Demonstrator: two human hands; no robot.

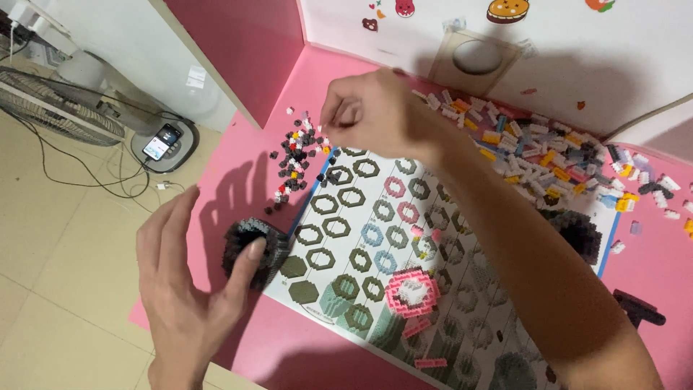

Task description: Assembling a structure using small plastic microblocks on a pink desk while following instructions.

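The light was bright and came from above right. The left hand (189, 285) threw a dark shadow on the pink table (238, 155). The right hand (375, 112) was slightly blurred.

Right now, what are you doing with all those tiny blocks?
A person is building with tiny blocks at a pink table. The left hand steadies a dark round block model at the table's edge, thumb against it. The right hand reaches across a printed instruction sheet and pinches at a small pile of dark loose blocks. More white and yellow blocks lie along the wall.
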